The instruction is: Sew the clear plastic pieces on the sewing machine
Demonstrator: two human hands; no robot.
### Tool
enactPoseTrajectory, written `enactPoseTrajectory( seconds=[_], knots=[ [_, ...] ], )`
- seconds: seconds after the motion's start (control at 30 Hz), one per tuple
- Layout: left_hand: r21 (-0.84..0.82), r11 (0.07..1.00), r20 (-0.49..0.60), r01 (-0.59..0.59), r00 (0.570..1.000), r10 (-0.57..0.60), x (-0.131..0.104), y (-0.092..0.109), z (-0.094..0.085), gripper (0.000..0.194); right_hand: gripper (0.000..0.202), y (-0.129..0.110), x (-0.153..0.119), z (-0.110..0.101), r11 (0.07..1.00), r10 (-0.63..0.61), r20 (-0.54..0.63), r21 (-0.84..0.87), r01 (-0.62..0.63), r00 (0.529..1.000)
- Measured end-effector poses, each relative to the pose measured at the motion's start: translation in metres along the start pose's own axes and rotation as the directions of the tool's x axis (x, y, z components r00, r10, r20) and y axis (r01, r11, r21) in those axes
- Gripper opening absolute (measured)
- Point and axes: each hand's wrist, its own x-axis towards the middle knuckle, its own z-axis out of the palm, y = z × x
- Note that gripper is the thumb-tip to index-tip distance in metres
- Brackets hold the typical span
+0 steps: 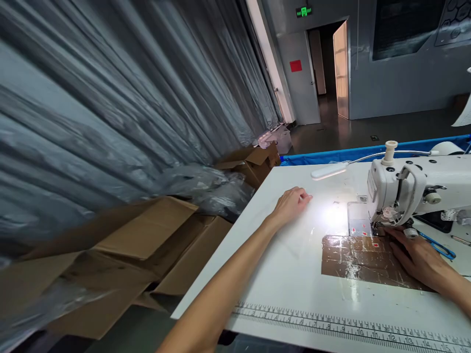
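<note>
A white sewing machine (390, 191) stands at the right of a white table (287, 274), its lamp (329, 170) throwing a bright spot on the surface. My left hand (293, 203) rests on the table left of the bright spot, fingers curled together; whatever they may hold is too small to make out. Beside the needle area, my right hand (414, 252) lies over the right part of a shiny brown taped sheet (353, 260), its fingertips partly hidden under the machine head. Whether those fingertips grip anything cannot be seen.
Blue-handled snips (439, 246) lie right of my right hand. A printed ruler (324, 326) runs along the table's front edge. Open cardboard boxes (147, 235) and clear plastic (206, 189) are at the left, below a grey curtain (128, 88). A blue barrier (324, 158) stands behind.
</note>
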Motion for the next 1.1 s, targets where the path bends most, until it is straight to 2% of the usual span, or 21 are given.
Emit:
enactPoseTrajectory(
  seconds=[0.13,0.23,0.3,0.4,0.5,0.57,0.67,0.73,0.83,0.9,0.93,1.0,1.03,1.1],
  knots=[
    [0.045,0.999,0.073,0.024,0.997,-0.027,-0.06,-0.012,-0.002,0.031,0.045,0.005,0.0,0.007,1.0,-0.002,-0.009,-0.014,0.002,1.0],
    [-0.036,0.997,0.097,-0.062,0.993,0.066,-0.095,-0.019,0.007,0.023,0.045,0.005,0.0,0.005,1.0,0.007,-0.008,0.003,-0.007,1.0],
    [-0.111,0.991,0.078,-0.068,0.994,0.077,-0.107,-0.027,0.01,0.02,0.045,0.004,0.001,0.001,1.0,0.01,0.016,0.014,-0.011,1.0],
    [-0.278,0.961,0.041,0.01,0.999,0.002,-0.112,-0.042,0.004,0.022,0.045,0.003,0.001,-0.002,1.0,0.004,0.017,0.024,-0.005,1.0],
    [-0.416,0.909,-0.076,0.027,0.995,-0.065,-0.113,-0.048,-0.008,0.02,0.045,0.007,0.0,0.003,0.999,-0.022,-0.015,0.035,0.022,1.0],
    [-0.484,0.875,-0.097,-0.012,0.994,-0.04,-0.118,-0.041,-0.012,0.019,0.047,0.011,-0.001,0.008,0.999,-0.024,-0.017,0.026,0.024,1.0],
    [-0.572,0.816,0.018,-0.085,0.993,0.117,-0.134,-0.015,-0.005,0.016,0.05,0.014,-0.001,0.014,1.0,0.0,0.013,0.002,0.0,1.0],
    [-0.602,0.784,0.117,-0.154,0.954,0.277,-0.146,0.007,0.009,0.015,0.048,0.015,0.0,0.015,1.0,0.012,0.016,0.004,-0.012,1.0],
    [-0.626,0.72,0.169,-0.299,0.849,0.5,-0.157,0.033,0.027,0.018,0.044,0.016,0.003,0.012,1.0,0.011,0.012,0.01,-0.011,1.0],
    [-0.594,0.694,0.128,-0.406,0.804,0.58,-0.156,0.038,0.032,0.022,0.043,0.014,0.004,0.007,1.0,-0.005,0.002,-0.009,0.005,1.0],
    [-0.544,0.706,0.093,-0.453,0.804,0.587,-0.153,0.037,0.031,0.024,0.043,0.011,0.003,0.003,0.999,-0.024,-0.017,-0.024,0.023,1.0],
    [-0.365,0.788,0.029,-0.497,0.839,0.543,-0.144,0.026,0.025,0.024,0.04,-0.002,-0.001,-0.004,0.995,-0.092,-0.087,-0.035,0.089,0.992],
    [-0.233,0.845,0.001,-0.482,0.869,0.496,-0.139,0.018,0.021,0.024,0.038,-0.013,-0.004,-0.007,0.989,-0.145,-0.125,-0.021,0.143,0.982],
    [-0.013,0.926,0.012,-0.378,0.926,0.378,-0.128,-0.002,0.014,0.024,0.032,-0.04,-0.013,-0.011,0.953,-0.269,-0.163,0.098,0.287,0.949]
  ],
)
